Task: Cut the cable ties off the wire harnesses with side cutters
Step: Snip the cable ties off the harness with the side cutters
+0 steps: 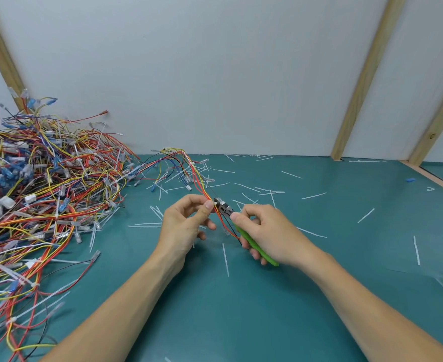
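Risk sits at the cutter tips, where the side cutters meet the wire harness that both hands lift above the teal table. The left hand pinches the red, orange and yellow wires between thumb and fingers, right beside a small white cable tie, and the right hand is wrapped around the green handles with the metal head pointing up and left at that tie. Whether the blades are parted or already closed on the tie is too small to tell. The thumb of the left hand lies almost touching the blades, so a squeeze with the tips a little off could nip skin. The wires run directly under the tie, and a blade slid too deep would likely cut insulation or sever a conductor rather than the plastic alone. A cut tie may also spring away; many white offcuts are already scattered over the table. The harness trails back toward the big tangled pile of harnesses at the left, and if its far end snags there, a tug could pull the bundle out of the pinch mid-cut.
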`<state>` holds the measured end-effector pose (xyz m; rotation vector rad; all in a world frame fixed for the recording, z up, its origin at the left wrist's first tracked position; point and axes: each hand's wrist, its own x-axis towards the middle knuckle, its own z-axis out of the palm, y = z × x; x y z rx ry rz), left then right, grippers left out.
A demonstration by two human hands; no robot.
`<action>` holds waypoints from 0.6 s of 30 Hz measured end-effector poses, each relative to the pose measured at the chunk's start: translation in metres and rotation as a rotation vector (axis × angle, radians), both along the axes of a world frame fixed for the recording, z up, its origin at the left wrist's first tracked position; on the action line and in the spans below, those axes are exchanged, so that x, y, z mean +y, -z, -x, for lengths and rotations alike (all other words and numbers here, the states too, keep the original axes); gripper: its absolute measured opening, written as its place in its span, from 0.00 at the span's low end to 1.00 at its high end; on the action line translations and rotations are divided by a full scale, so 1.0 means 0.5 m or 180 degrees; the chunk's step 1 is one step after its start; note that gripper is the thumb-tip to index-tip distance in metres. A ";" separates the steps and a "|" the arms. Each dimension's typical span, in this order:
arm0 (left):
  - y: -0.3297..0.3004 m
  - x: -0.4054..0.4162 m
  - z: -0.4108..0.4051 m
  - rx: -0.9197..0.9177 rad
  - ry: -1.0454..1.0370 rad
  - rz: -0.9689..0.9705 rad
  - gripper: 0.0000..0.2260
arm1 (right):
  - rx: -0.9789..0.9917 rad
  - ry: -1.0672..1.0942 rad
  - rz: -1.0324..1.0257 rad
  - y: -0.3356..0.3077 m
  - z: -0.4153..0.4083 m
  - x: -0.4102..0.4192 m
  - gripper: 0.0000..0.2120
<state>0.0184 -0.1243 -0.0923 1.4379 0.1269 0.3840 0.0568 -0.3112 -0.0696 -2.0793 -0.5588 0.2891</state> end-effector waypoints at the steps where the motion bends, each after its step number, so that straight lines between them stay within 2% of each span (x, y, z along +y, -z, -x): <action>1: -0.003 -0.001 0.001 0.0020 0.0003 0.0050 0.03 | -0.0010 0.0066 -0.0096 0.001 -0.001 0.001 0.19; 4: -0.012 -0.002 0.003 0.0101 0.0032 0.0288 0.03 | 0.0050 0.0425 -0.0515 -0.001 -0.011 0.002 0.19; 7: -0.019 -0.002 0.006 0.0162 0.0063 0.0372 0.04 | 0.0365 0.0661 -0.0880 -0.009 -0.028 -0.011 0.18; 11: -0.024 0.002 0.008 0.0233 0.0078 0.0498 0.03 | 0.0788 0.0590 -0.1088 -0.015 -0.037 -0.024 0.08; 18: -0.029 0.018 0.007 0.0279 0.0344 0.1158 0.04 | 0.0661 0.0565 -0.1274 -0.013 -0.037 -0.026 0.08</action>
